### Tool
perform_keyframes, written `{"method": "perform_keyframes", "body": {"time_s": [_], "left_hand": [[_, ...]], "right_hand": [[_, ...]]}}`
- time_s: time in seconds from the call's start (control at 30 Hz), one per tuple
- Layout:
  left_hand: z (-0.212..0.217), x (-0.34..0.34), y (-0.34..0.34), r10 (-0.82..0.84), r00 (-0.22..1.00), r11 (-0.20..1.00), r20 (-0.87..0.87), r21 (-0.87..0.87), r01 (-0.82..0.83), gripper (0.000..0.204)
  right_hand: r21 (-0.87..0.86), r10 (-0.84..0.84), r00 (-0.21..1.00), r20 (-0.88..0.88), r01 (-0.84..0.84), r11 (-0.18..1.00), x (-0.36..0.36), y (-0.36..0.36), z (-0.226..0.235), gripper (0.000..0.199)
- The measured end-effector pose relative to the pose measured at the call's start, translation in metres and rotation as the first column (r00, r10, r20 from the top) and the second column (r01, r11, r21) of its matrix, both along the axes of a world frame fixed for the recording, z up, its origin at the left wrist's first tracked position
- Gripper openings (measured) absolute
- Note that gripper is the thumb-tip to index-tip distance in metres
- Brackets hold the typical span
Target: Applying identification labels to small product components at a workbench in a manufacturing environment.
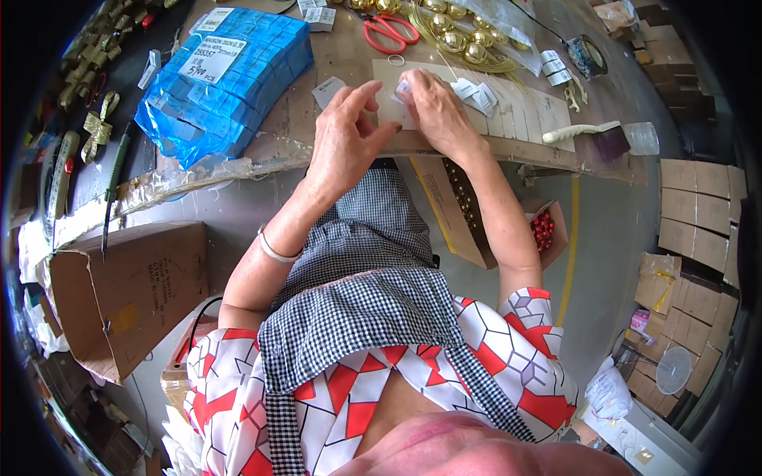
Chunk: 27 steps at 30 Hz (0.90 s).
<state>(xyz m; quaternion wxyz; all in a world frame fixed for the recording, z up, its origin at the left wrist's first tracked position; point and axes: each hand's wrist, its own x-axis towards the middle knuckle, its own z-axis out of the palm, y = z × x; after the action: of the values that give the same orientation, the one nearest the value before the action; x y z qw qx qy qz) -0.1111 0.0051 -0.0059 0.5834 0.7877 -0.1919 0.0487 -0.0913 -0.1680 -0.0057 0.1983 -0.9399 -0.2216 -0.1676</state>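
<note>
My left hand [343, 135] hovers over the front edge of the workbench [294, 111], fingers spread, thumb and forefinger close to a beige card strip [508, 107]. My right hand [435, 107] rests on that strip and pinches a small clear-and-white tag [403, 89] between thumb and fingertips. Several more white paper tags [479, 95] lie just right of my right hand. A single white tag [328, 90] lies left of my left hand.
A blue plastic-wrapped bundle [230, 75] sits at left. Red scissors [389, 32] and gold ball ornaments [460, 36] lie at the back. A brush [587, 135] lies at right. An open box of red beads [544, 226] sits under the bench, with cardboard boxes [127, 285] around.
</note>
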Motion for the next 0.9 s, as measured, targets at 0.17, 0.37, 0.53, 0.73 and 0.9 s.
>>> {"method": "perform_keyframes", "body": {"time_s": [0.17,0.37,0.53,0.73,0.9], "left_hand": [[-0.006,-0.001,0.001,-0.024,1.0,0.996,0.003,0.084,0.023,0.045],[-0.009,0.003,-0.008,-0.029,0.998,0.998,0.054,0.06,0.026,0.039],[-0.009,0.005,-0.009,-0.038,0.998,0.983,-0.055,-0.181,0.028,0.028],[-0.008,0.013,-0.005,0.007,0.979,0.987,0.203,0.157,-0.04,0.023],[-0.015,0.017,-0.008,-0.032,0.976,0.954,0.217,0.297,-0.035,0.018]], "right_hand": [[-0.094,-0.025,0.986,0.164,0.041,0.995,0.001,0.003,-0.002,0.011],[0.167,0.05,0.998,0.03,-0.055,0.984,-0.009,0.006,-0.004,0.012],[0.602,0.206,0.969,-0.137,-0.083,0.794,-0.016,0.006,0.007,0.012],[0.22,0.067,0.988,0.141,-0.098,0.971,-0.011,-0.002,0.014,0.025],[0.118,0.084,0.991,0.102,-0.096,0.988,-0.009,-0.004,-0.004,0.023]]}}
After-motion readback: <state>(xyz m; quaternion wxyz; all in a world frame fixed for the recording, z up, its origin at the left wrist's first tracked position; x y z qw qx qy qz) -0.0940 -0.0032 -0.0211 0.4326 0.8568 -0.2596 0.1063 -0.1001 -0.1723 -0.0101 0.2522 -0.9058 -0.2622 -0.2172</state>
